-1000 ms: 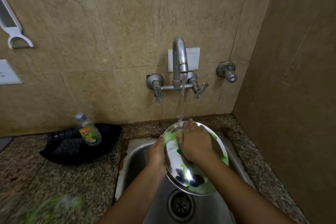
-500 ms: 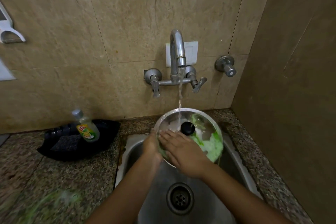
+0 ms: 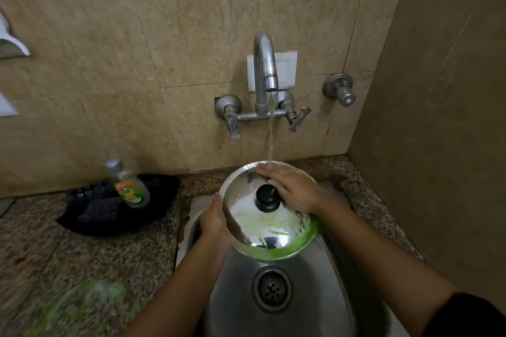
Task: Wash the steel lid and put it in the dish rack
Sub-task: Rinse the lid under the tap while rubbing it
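The round steel lid [image 3: 262, 230] with a black knob [image 3: 267, 197] is held over the steel sink [image 3: 323, 290], knob side up. Green soap foam streaks its near half and rim. My left hand [image 3: 215, 220] grips the lid's left edge from underneath. My right hand [image 3: 293, 189] lies flat on the lid's far right part, fingers spread, next to the knob. Water runs from the wall tap [image 3: 264, 71] and lands at my right fingertips on the lid's far edge. No dish rack shows in the head view.
A dish soap bottle [image 3: 130, 186] stands in a black tray [image 3: 109, 216] with a dark scrub pad on the granite counter [image 3: 82, 254], left of the sink. A blurred green thing lies at the counter's near left. A tiled side wall closes the right.
One second ago the lid's underside faced me with my right hand on it. It has been turned knob side up, and my right hand has slid from the near part to the far right edge.
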{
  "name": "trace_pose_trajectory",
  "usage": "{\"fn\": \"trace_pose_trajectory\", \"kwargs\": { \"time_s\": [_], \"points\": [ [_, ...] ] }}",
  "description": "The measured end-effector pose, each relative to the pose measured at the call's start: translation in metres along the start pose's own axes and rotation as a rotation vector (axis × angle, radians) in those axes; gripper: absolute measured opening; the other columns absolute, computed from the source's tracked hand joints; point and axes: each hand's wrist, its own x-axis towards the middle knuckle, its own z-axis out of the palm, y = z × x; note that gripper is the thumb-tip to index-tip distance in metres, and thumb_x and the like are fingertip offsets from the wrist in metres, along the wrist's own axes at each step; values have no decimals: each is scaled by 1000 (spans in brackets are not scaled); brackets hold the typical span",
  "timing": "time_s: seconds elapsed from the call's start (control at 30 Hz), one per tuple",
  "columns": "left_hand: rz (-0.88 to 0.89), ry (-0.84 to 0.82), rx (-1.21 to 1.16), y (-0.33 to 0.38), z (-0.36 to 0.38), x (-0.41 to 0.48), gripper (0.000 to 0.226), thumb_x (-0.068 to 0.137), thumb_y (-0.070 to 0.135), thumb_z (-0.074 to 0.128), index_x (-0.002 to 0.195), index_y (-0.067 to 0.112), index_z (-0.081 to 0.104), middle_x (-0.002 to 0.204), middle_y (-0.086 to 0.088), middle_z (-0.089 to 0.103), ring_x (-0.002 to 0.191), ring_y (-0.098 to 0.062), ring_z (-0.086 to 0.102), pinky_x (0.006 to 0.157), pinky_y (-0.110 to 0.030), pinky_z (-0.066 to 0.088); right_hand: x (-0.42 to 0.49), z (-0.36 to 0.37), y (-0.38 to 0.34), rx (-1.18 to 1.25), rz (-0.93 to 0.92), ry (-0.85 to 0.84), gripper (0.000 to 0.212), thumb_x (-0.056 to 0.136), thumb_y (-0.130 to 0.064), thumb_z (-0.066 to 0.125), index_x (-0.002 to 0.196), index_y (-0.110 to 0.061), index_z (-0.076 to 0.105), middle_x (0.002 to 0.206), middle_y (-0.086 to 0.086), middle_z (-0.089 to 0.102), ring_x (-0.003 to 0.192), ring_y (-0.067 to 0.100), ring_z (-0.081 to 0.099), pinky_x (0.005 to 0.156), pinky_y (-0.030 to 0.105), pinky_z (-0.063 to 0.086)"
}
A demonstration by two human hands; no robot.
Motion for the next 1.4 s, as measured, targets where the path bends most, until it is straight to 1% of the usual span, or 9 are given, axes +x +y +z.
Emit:
{"fn": "trace_pose_trajectory", "kwargs": {
  "time_s": [0.1, 0.17, 0.27, 0.43, 0.63, 0.87, 1.13, 1.3, 1.4],
  "points": [
    [44, 71, -11, 7, 3, -2, 30, 94, 36, 54, 86, 8, 60, 67, -8, 65, 72, -27, 59, 71, -36, 52, -18, 14, 3, -39, 122, 117, 54, 98, -41, 22, 147, -20, 35, 153, 0, 35, 143, 13, 28, 119, 34, 20],
    [84, 104, -41, 7, 6, -4, 31, 96, 35, 50, 77, 12, 55, 71, -7, 60, 65, -23, 54, 57, -29, 43, -43, 32, -1, -77, 281, 209, 63, 94, -45, 12, 148, -18, 31, 155, 1, 33, 144, 14, 26, 119, 31, 16],
    [38, 147, -120, 8, 13, -9, 30, 98, 36, 47, 88, 9, 54, 90, -8, 57, 78, -26, 55, 65, -33, 44, -80, 63, -17, -87, 380, 255, 58, 95, -40, 17, 150, -20, 22, 157, -2, 22, 146, 13, 19, 119, 34, 20],
    [-44, 110, -158, -8, 19, -13, 52, 92, 48, 48, 113, 3, 63, 118, -16, 66, 102, -35, 64, 95, -47, 50, -81, 79, -55, -158, -155, 46, 51, 97, -26, 34, 148, -23, 28, 158, -7, 22, 146, 11, 17, 119, 32, 13],
    [-85, 129, -216, 11, 15, -13, 41, 91, 47, 52, 112, 13, 56, 118, -15, 60, 100, -32, 58, 98, -48, 47, -86, 61, -35, -113, -283, 52, 43, 99, -26, 40, 141, -27, 42, 150, -10, 40, 143, 7, 26, 118, 32, 19],
    [13, 114, -117, 3, 2, -7, 37, 86, 47, 57, 93, 12, 65, 100, -11, 68, 84, -26, 63, 89, -41, 50, -69, 33, 16, -61, 236, 197, 53, 98, -44, 22, 147, -29, 31, 155, -8, 29, 142, 3, 12, 118, 44, 20],
    [-42, 64, 98, 7, -1, -14, 32, 88, 46, 58, 80, 16, 60, 95, -13, 66, 99, -32, 62, 98, -46, 48, 5, 10, 12, -3, -38, -103, 42, 101, -41, 30, 143, -40, 33, 155, -17, 24, 143, 0, 6, 114, 30, 1],
    [-6, 94, -5, -3, 3, -11, 32, 87, 47, 56, 86, 15, 63, 107, -14, 69, 98, -34, 64, 97, -49, 49, -5, 29, 30, 170, 374, 360, 36, 95, -36, 40, 125, -31, 60, 133, 6, 57, 127, 27, 47, 104, 43, 38],
    [46, 27, 56, -7, 9, -22, 27, 94, 37, 52, 85, 15, 65, 93, -12, 69, 89, -29, 64, 90, -41, 50, 15, 21, 13, 217, 519, 326, 26, 92, -33, 52, 116, -31, 64, 117, 10, 59, 114, 31, 48, 95, 42, 41]
  ]
}}
